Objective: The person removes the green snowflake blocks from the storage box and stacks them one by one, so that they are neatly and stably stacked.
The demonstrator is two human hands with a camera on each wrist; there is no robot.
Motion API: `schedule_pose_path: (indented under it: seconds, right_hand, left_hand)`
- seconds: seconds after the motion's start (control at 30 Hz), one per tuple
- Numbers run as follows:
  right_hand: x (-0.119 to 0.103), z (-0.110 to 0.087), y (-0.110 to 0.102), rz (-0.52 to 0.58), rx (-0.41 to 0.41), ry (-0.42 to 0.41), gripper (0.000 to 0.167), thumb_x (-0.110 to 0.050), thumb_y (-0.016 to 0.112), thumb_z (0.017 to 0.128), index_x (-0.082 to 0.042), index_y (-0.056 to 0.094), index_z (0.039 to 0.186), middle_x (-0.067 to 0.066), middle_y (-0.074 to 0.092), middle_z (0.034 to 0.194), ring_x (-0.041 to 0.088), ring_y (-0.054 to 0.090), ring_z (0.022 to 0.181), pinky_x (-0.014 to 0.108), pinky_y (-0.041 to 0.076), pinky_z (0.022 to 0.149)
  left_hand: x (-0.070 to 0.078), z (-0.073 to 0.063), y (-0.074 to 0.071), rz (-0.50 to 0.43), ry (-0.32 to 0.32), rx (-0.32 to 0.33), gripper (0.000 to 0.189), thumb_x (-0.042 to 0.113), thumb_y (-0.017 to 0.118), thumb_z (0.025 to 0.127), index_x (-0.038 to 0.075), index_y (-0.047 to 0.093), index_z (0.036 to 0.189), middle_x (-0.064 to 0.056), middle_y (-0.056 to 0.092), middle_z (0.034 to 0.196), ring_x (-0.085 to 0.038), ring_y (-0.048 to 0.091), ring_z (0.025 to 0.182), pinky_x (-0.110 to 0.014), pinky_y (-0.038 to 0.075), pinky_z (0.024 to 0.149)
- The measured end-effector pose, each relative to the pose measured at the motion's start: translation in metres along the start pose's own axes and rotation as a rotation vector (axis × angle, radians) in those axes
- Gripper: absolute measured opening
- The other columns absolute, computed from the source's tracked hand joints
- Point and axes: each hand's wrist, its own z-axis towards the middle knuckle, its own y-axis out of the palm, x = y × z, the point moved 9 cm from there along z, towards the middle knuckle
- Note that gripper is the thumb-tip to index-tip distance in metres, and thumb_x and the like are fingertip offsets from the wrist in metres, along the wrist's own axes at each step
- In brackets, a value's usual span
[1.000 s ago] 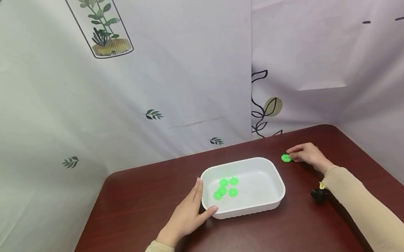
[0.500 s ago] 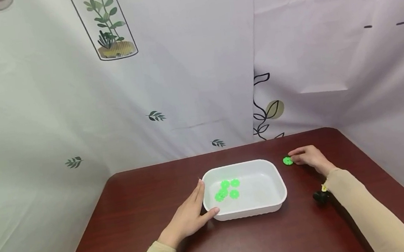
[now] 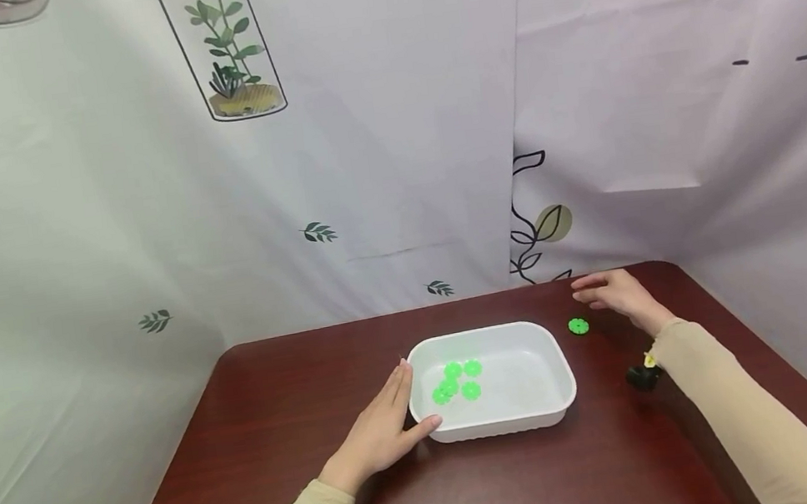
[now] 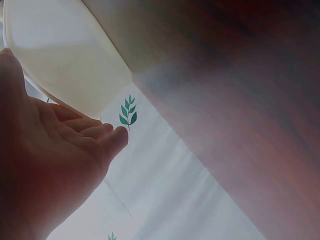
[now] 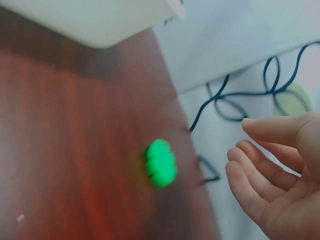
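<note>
A white rectangular tray (image 3: 515, 425) stands on the table with several green flower-shaped discs (image 3: 471, 391) lying in its left half. My left hand (image 3: 376, 436) rests against the tray's left end, fingers along the side and thumb at the front rim; the left wrist view shows the fingers extended beside the tray wall (image 4: 65, 55). One more green disc (image 3: 578, 326) lies flat on the table to the right of the tray. Just above and beyond it hovers my right hand (image 3: 616, 293), fingers loosely bent and holding nothing; in the right wrist view a gap separates it from the disc (image 5: 161, 163).
The dark red-brown table (image 3: 523, 489) carries everything. A small black object (image 3: 642, 377) with a yellow bit sits under the right wrist. White printed cloth (image 3: 392, 161) hangs right behind the table's back edge and along its sides.
My right hand has lifted away from the green disc beside the tray and moved slightly back, leaving the disc on the table. The left hand keeps its place on the tray.
</note>
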Motion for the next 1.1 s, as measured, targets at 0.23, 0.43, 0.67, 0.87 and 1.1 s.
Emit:
schedule_pose_path:
  seconds: [0.23, 0.43, 0.67, 0.87, 1.1]
  right_hand:
    - [-0.044, 0.008, 0.013, -0.043, -0.061, -0.056, 0.048, -0.018, 0.068, 0.097, 0.009, 0.057, 0.135, 0.029, 0.057, 0.136, 0.043, 0.06, 0.119, 0.051, 0.048, 0.101]
    - [-0.08, 0.012, 0.036, -0.137, -0.114, -0.152, 0.044, -0.021, 0.07, 0.095, 0.003, 0.064, 0.131, 0.024, 0.062, 0.132, 0.039, 0.064, 0.112, 0.052, 0.05, 0.098]
    - [-0.112, 0.01, 0.071, -0.226, -0.191, -0.273, 0.042, -0.022, 0.073, 0.094, -0.002, 0.066, 0.13, 0.017, 0.067, 0.126, 0.035, 0.063, 0.115, 0.051, 0.051, 0.095]
    - [-0.126, 0.005, 0.103, -0.279, -0.281, -0.337, 0.04, -0.019, 0.073, 0.093, -0.004, 0.067, 0.129, 0.014, 0.069, 0.124, 0.033, 0.064, 0.114, 0.05, 0.051, 0.095]
    - [-0.135, 0.0, 0.127, -0.322, -0.36, -0.377, 0.039, -0.014, 0.073, 0.092, -0.003, 0.067, 0.129, 0.016, 0.067, 0.128, 0.034, 0.064, 0.115, 0.045, 0.054, 0.092]
  left_hand:
    - [0.001, 0.0, 0.0, 0.014, 0.012, 0.005, 0.099, 0.069, 0.047, 0.096, -0.004, 0.022, 0.157, -0.02, 0.02, 0.164, -0.031, 0.023, 0.151, -0.046, 0.028, 0.118]
    - [0.001, -0.001, 0.0, 0.016, 0.01, 0.006, 0.099, 0.069, 0.047, 0.096, -0.003, 0.022, 0.158, -0.019, 0.02, 0.165, -0.03, 0.025, 0.151, -0.045, 0.031, 0.117]
    - [0.001, -0.002, 0.0, 0.01, 0.008, 0.008, 0.099, 0.07, 0.046, 0.096, -0.003, 0.022, 0.158, -0.018, 0.02, 0.165, -0.029, 0.026, 0.15, -0.045, 0.032, 0.116]
    - [0.001, -0.003, 0.002, 0.009, 0.002, 0.006, 0.099, 0.07, 0.047, 0.096, -0.003, 0.022, 0.158, -0.017, 0.019, 0.165, -0.028, 0.025, 0.151, -0.045, 0.032, 0.116]
    - [-0.001, -0.002, 0.002, 0.012, 0.0, 0.007, 0.099, 0.07, 0.046, 0.096, -0.002, 0.019, 0.159, -0.019, 0.02, 0.165, -0.028, 0.025, 0.15, -0.045, 0.033, 0.116]
